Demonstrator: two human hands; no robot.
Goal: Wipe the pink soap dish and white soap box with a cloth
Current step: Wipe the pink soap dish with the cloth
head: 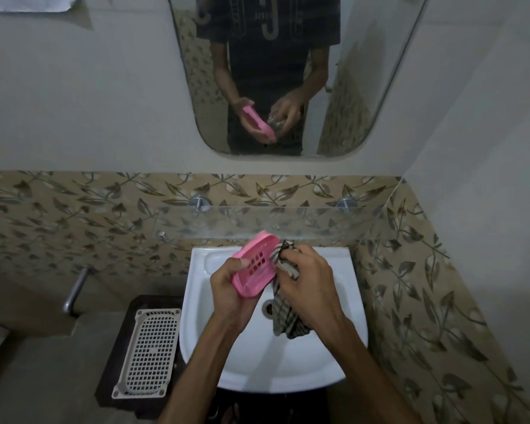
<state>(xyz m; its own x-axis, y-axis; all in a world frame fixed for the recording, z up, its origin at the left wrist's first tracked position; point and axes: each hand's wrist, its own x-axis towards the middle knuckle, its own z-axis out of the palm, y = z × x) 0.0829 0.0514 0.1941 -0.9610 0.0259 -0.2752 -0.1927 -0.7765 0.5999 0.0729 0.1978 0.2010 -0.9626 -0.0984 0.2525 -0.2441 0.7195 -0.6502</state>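
Note:
Over the white sink (343,307), my left hand (227,286) grips the pink soap dish (254,266), tilted on its edge with its slotted bottom facing me. My right hand (309,283) grips a checked grey cloth (285,313) and presses it against the dish's right edge; the cloth's loose end hangs down into the basin. A white perforated tray (150,344), possibly the white soap box, lies on a dark stand to the left of the sink.
A glass shelf (273,221) on metal pegs runs above the sink, under a wall mirror (288,71) that reflects the person. A metal tap (75,289) juts from the tiled wall at left. The right wall stands close by.

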